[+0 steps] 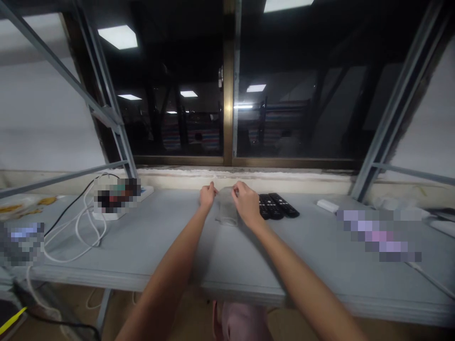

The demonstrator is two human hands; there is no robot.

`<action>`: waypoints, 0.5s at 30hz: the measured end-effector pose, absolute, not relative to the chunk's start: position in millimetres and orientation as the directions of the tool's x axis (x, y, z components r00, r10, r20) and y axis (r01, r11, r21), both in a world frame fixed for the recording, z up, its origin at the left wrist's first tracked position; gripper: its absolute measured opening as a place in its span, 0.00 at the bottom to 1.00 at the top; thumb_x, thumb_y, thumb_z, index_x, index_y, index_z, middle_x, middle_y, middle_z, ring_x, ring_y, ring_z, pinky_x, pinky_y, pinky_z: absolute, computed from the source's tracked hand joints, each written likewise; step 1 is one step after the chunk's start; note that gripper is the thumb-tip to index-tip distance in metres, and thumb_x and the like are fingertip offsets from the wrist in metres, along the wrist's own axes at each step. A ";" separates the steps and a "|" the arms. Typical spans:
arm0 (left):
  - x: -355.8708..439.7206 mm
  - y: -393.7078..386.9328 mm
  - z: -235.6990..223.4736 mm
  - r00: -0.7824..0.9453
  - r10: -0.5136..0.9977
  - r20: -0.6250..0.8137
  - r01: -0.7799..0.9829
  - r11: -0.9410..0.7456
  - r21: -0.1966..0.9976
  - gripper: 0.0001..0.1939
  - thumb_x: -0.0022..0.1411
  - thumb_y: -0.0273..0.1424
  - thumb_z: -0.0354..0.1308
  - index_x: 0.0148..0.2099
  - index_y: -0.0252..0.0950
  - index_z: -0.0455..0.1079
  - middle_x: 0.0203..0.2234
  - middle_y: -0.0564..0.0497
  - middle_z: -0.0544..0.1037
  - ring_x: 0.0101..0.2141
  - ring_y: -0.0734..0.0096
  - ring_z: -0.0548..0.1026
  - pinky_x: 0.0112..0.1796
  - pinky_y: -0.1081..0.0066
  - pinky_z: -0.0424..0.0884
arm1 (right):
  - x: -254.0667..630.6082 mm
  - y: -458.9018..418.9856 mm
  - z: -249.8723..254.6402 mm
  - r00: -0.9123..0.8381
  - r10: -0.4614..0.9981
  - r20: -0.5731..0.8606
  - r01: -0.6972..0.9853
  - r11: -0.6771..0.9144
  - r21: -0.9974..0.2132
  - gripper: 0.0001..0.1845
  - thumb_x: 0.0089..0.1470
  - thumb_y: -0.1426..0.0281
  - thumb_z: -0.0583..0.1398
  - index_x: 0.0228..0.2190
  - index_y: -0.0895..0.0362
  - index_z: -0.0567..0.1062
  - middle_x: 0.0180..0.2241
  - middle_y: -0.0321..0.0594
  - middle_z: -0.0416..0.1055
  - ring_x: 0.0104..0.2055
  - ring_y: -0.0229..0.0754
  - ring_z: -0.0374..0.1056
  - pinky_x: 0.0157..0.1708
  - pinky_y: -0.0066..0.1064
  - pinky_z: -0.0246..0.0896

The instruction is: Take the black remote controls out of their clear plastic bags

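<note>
Between my two hands hangs a small clear plastic bag (pixel 228 210), its lower end just above or on the grey table. My left hand (pixel 208 196) pinches the bag's upper left edge, with the thumb pointing up. On the other side my right hand (pixel 247 201) has its fingers closed on the upper right edge. Several black remote controls (pixel 283 205) lie side by side on the table, right beside my right hand, which partly hides the leftmost one. Whether anything is inside the bag cannot be made out.
The grey table (pixel 152 246) reaches back to a window sill (pixel 284 182). A white power strip (pixel 146 192) and looped white cables (pixel 103 232) lie at the left. A white adapter (pixel 327 205) sits at the right, near a blurred-out item. Metal posts (pixel 386 109) rise at both sides.
</note>
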State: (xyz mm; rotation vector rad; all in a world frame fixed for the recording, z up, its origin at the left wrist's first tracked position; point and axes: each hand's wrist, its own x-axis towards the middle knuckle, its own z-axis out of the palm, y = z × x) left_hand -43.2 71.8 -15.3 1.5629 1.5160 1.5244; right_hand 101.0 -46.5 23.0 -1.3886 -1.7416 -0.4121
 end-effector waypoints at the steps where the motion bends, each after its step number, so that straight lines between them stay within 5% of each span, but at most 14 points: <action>1: -39.7 67.4 -12.0 -0.252 0.887 0.387 0.332 -0.296 0.895 0.26 0.62 0.44 0.42 0.21 0.35 0.69 0.09 0.51 0.64 0.16 0.69 0.66 0.23 0.71 0.59 | 105.0 -44.4 20.6 0.024 0.596 0.803 0.885 0.361 -0.294 0.06 0.58 0.72 0.52 0.33 0.56 0.69 0.33 0.40 0.73 0.35 0.41 0.69 0.33 0.28 0.56; 5: -26.3 50.6 -0.5 -0.370 0.814 0.448 0.073 -0.456 0.887 0.21 0.64 0.46 0.42 0.38 0.35 0.68 0.14 0.54 0.70 0.14 0.73 0.67 0.21 0.75 0.60 | 122.2 -35.3 14.6 0.286 0.495 0.820 0.709 0.466 -0.528 0.05 0.56 0.70 0.53 0.28 0.55 0.67 0.28 0.37 0.72 0.32 0.41 0.68 0.35 0.30 0.59; 8: -18.2 46.9 1.6 -0.299 0.854 0.425 -0.037 -0.456 0.889 0.20 0.63 0.47 0.45 0.34 0.35 0.67 0.15 0.52 0.71 0.14 0.73 0.69 0.20 0.76 0.62 | 128.9 -30.9 12.9 0.438 0.491 0.753 0.536 0.530 -0.657 0.07 0.53 0.68 0.55 0.25 0.55 0.64 0.26 0.37 0.71 0.30 0.40 0.68 0.35 0.30 0.62; 11: -9.8 49.1 -0.8 -0.063 0.947 0.315 -0.078 -0.320 0.944 0.24 0.63 0.48 0.44 0.27 0.34 0.67 0.14 0.47 0.71 0.16 0.69 0.72 0.22 0.73 0.66 | 127.9 -31.1 10.7 0.410 0.509 0.757 0.471 0.592 -0.654 0.07 0.52 0.67 0.55 0.24 0.55 0.64 0.27 0.37 0.71 0.31 0.40 0.68 0.32 0.29 0.63; 15: -1.4 50.4 -1.1 -0.017 0.987 0.160 -0.273 -0.159 0.949 0.23 0.66 0.45 0.42 0.42 0.32 0.69 0.18 0.48 0.75 0.22 0.67 0.75 0.29 0.71 0.70 | 120.5 -36.2 5.6 0.182 0.505 0.844 0.540 0.666 -0.515 0.06 0.55 0.70 0.53 0.27 0.55 0.66 0.30 0.39 0.71 0.34 0.40 0.68 0.33 0.29 0.64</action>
